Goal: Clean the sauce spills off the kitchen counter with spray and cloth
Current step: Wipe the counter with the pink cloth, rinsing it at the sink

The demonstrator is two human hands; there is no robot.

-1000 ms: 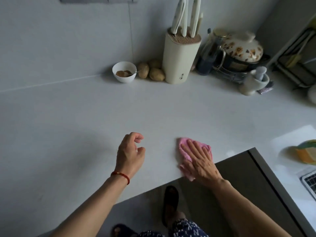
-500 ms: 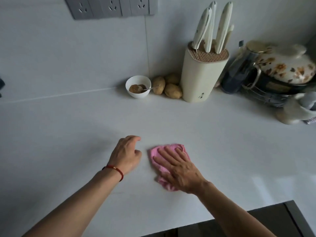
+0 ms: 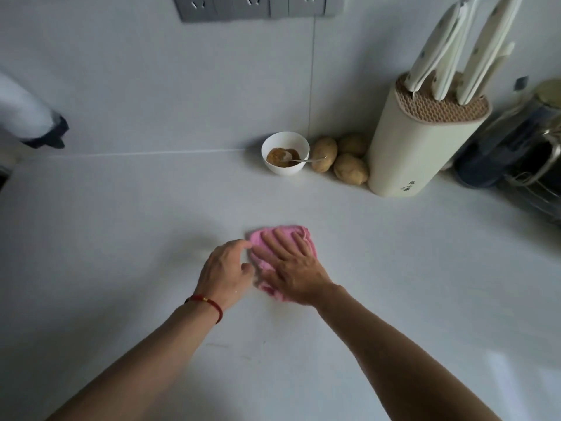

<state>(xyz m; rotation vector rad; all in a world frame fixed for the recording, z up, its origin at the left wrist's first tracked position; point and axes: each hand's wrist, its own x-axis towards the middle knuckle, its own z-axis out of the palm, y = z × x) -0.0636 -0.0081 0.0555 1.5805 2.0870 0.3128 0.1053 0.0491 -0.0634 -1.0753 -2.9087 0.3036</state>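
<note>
A pink cloth (image 3: 263,238) lies on the white counter (image 3: 121,238), in the middle. My right hand (image 3: 293,270) presses flat on it with the fingers spread, covering most of it. My left hand (image 3: 225,272), with a red cord on its wrist, rests just left of the cloth. Its fingers are loosely curled and its fingertips are at the cloth's left edge. Whether they pinch the cloth I cannot tell. I see no clear sauce spill, only faint streaks (image 3: 218,345) nearer to me. A white object with a dark end (image 3: 28,115) shows blurred at the left edge.
Along the back wall stand a white bowl (image 3: 283,172) of brown sauce with a spoon, three potatoes (image 3: 324,154), and a cream knife block (image 3: 409,153). A dark glass jug and metal rack (image 3: 513,153) are at the right. Grey sockets (image 3: 258,6) are on the wall.
My right hand has slid the cloth away from the counter's front edge, leftward and towards the wall. My left hand has closed in on the cloth's left edge. My view has shifted forward.
</note>
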